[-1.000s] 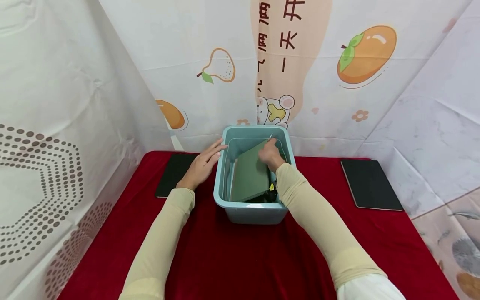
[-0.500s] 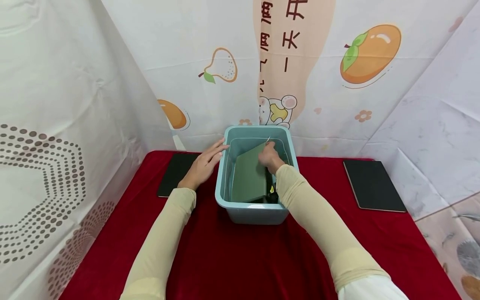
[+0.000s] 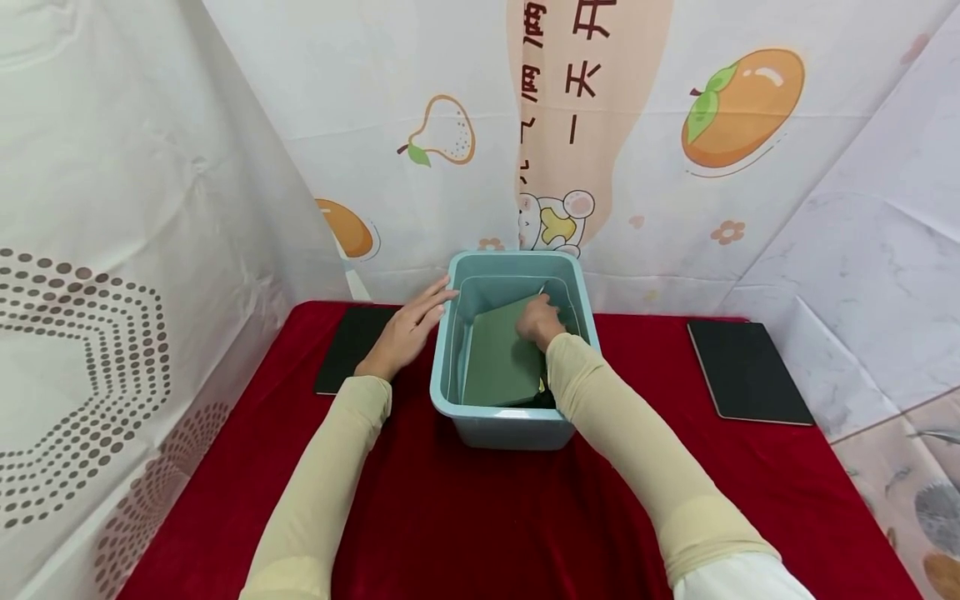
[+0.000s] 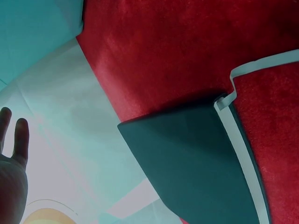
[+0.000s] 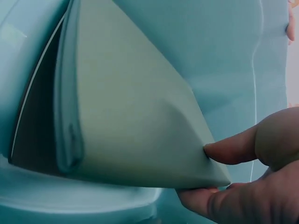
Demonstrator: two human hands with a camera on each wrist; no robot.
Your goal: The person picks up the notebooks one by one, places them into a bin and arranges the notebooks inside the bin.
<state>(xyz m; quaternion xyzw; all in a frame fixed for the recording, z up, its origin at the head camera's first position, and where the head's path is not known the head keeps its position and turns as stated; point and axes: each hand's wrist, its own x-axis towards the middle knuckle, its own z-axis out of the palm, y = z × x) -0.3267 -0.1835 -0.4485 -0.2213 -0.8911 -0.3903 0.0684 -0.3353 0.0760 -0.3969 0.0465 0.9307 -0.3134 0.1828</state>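
A light-blue plastic bin [image 3: 497,432] stands at the back middle of the table. Inside it a green notebook [image 3: 498,358] leans at a slant, its cover smooth and plain. My right hand [image 3: 538,320] reaches into the bin and pinches a corner of this notebook, thumb on the cover and fingers beneath, as the right wrist view shows. Below the green cover there, a dark flat item [image 5: 39,126] with a pale edge shows. My left hand [image 3: 408,332] rests at the bin's left rim with its fingers fairly straight.
Left of the bin a dark notebook [image 3: 352,346] lies partly behind the left hand; a pale strap [image 4: 240,158] runs along it. Another black notebook [image 3: 746,371] lies at the right. A small black-and-yellow item [image 3: 542,387] shows inside the bin. Red cloth [image 3: 480,517] covers the table.
My right hand has moved slightly lower into the bin, and the far corner of the green notebook has sunk with it. The left hand has stayed at the rim.
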